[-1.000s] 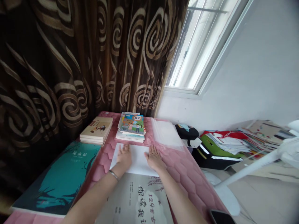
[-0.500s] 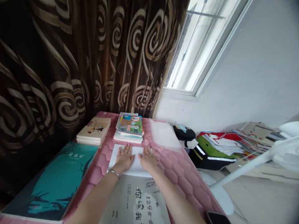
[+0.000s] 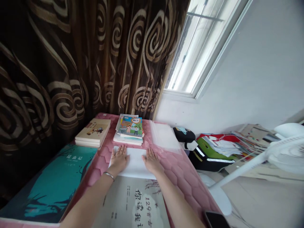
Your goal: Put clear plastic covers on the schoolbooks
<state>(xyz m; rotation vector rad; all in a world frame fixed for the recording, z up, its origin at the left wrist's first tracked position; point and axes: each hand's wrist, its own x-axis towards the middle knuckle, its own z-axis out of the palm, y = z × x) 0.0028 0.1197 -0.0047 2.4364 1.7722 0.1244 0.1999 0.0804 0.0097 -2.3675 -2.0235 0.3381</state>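
A white sheet [image 3: 134,163] lies on the pink quilted cover, meeting the top of a grey-beige book [image 3: 125,202] with Chinese characters on its cover. Flat on the sheet's left side rests my left hand [image 3: 119,160], fingers stretched forward, a silver bangle at the wrist. My right hand [image 3: 152,161] presses on the sheet's right edge with its fingers spread. Neither hand grips anything. Just beyond the sheet is a stack of books [image 3: 129,130], topped by a colourful textbook.
Left of my arms lie a large teal book [image 3: 59,182] and a stack of beige books [image 3: 92,133]. Clear plastic sleeves [image 3: 165,136] lie at the far right of the pink cover [image 3: 177,172]. A phone [image 3: 216,219] sits near the right edge, by a white fan [image 3: 244,171].
My hands have slid apart on the sheet, the left one leftward and the right one slightly rightward, baring more white between them. The camera view has shifted slightly.
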